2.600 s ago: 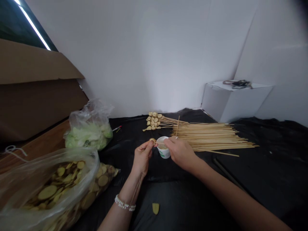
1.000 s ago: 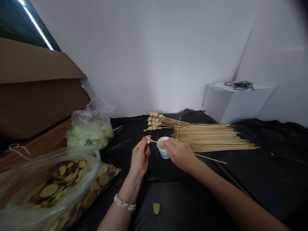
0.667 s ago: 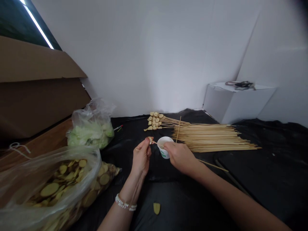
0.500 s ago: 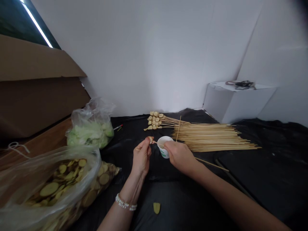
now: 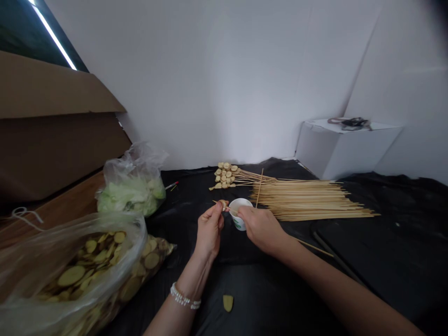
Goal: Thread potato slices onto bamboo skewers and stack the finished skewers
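Pinched in my left hand (image 5: 209,227) is a small pale slice (image 5: 224,204), with a thin stick tip poking out on its left side. My right hand (image 5: 261,226) grips the wooden skewer (image 5: 313,247), which runs from the slice and out past the right forearm. A white paper cup (image 5: 239,224) with green print stands between the hands, partly behind the right fingers. Beyond it lie skewers bearing round slices (image 5: 225,175), beside a wide pile of bare skewers (image 5: 308,199). One more skewer (image 5: 259,189) lies crosswise at the pile's left end.
An open plastic bag (image 5: 140,233) of sliced pieces fills the lower left. Behind it sits a bag of pale green vegetables (image 5: 131,193). A loose slice (image 5: 228,303) lies on the black cover near me. A white box (image 5: 345,149) stands at the back right.
The slice and my left hand have shifted slightly right, and the stick tip now shows left of the slice. The skewer in my right hand has moved slightly, while the cup has stayed put.
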`<state>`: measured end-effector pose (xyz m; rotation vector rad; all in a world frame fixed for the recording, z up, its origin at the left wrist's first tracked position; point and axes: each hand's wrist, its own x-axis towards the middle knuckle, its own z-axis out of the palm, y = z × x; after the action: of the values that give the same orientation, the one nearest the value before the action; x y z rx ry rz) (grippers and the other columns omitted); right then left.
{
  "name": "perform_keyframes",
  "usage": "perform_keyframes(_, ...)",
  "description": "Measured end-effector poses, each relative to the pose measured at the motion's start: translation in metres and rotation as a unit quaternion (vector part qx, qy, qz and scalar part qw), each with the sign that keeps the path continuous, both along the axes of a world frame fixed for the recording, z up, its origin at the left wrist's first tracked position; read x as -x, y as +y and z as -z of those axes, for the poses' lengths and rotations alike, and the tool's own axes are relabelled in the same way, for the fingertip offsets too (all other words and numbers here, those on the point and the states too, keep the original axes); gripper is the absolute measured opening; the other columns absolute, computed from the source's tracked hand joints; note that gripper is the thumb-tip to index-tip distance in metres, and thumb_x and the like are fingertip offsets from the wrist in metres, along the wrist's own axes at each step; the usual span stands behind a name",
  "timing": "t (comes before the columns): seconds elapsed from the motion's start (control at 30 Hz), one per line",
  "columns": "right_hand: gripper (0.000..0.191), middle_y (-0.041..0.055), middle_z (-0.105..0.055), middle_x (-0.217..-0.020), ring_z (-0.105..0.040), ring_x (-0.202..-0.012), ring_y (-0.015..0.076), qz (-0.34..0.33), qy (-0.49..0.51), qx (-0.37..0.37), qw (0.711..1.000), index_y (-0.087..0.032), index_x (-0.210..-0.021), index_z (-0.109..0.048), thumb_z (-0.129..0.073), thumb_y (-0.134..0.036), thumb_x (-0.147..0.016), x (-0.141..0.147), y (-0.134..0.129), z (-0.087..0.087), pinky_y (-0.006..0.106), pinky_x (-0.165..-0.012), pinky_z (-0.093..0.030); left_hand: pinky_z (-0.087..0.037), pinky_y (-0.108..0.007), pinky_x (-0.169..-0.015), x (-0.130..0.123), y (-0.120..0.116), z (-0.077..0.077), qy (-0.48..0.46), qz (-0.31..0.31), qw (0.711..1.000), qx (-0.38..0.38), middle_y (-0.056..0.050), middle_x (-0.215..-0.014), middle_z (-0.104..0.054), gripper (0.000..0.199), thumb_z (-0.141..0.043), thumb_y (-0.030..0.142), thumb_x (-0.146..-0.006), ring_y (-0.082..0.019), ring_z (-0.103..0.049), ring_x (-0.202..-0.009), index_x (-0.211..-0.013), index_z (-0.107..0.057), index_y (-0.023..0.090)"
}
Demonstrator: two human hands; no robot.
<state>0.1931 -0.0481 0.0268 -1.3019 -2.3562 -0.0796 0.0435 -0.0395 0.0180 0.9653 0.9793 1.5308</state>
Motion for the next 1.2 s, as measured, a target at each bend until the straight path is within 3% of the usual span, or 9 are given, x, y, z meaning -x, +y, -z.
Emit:
perform_keyframes(0.23,0.025,0.0026,-0.063,-0.083,-0.057,-0.070,0.0145,0.011,0.009,-0.057,0.998,-0.019,-0.090,-0.056,-0.033,-0.028,-0.097,0.002,-0.001,-0.002,0.026,-0.055,-0.028,-0.015,-0.020,-0.041,0.004,0.003,-0.003,-0.004,-0.048,0.999,-0.016,-0.001,-0.065,-0.058,0.033,-0.072,0.041,-0.068,-0.001,-0.026,-0.043,-0.082,-0.073,0.012)
perform_keyframes(0.33,0.023,0.0041,-0.062,-0.084,-0.056,-0.072,0.0147,0.014,0.004,-0.099,0.995,-0.019,-0.089,-0.056,-0.035,-0.024,-0.096,0.000,-0.001,0.000,0.026,-0.057,-0.029,-0.014,-0.021,-0.040,0.009,0.005,-0.004,-0.022,-0.075,0.997,-0.024,-0.001,-0.069,-0.060,0.033,-0.073,0.042,-0.067,-0.001,-0.025,-0.043,-0.081,-0.073,0.013)
perform_keyframes(0.43,0.022,0.0047,-0.062,-0.082,-0.055,-0.071,0.0150,0.013,-0.007,-0.095,0.995,-0.018,-0.087,-0.057,-0.036,-0.018,-0.094,-0.001,0.000,0.003,0.026,-0.058,-0.029,-0.014,-0.021,-0.040,0.011,0.006,-0.003,-0.031,-0.061,0.998,-0.017,-0.002,-0.073,-0.061,0.033,-0.072,0.041,-0.068,-0.001,-0.025,-0.043,-0.083,-0.073,0.012)
perform_keyframes(0.63,0.022,0.0015,-0.064,-0.078,-0.056,-0.067,0.0142,-0.004,0.028,-0.013,1.000,-0.018,-0.087,-0.056,-0.036,-0.021,-0.095,-0.001,0.002,0.003,0.026,-0.058,-0.029,-0.013,-0.020,-0.040,0.008,0.004,-0.003,-0.033,-0.034,0.999,-0.006,-0.002,-0.077,-0.061,0.032,-0.072,0.041,-0.069,0.000,-0.025,-0.044,-0.084,-0.073,0.013)
perform_keyframes(0.93,0.022,0.0041,-0.061,-0.078,-0.055,-0.072,0.0155,0.020,0.044,-0.117,0.992,-0.018,-0.080,-0.057,-0.039,-0.017,-0.093,-0.001,0.000,0.001,0.026,-0.063,-0.029,-0.015,-0.020,-0.042,0.001,-0.001,-0.003,-0.018,-0.016,1.000,-0.009,-0.003,-0.077,-0.061,0.028,-0.069,0.040,-0.073,0.000,-0.025,-0.044,-0.079,-0.073,0.013)
perform_keyframes(1.2,0.026,0.0024,-0.063,-0.073,-0.055,-0.065,0.0140,0.031,0.018,-0.071,0.997,-0.019,-0.084,-0.056,-0.034,-0.024,-0.096,0.003,-0.002,0.002,0.027,-0.057,-0.024,-0.014,-0.021,-0.042,-0.001,-0.002,-0.003,-0.010,-0.015,1.000,-0.002,-0.003,-0.071,-0.060,0.032,-0.071,0.042,-0.069,-0.002,-0.025,-0.044,-0.079,-0.073,0.012)
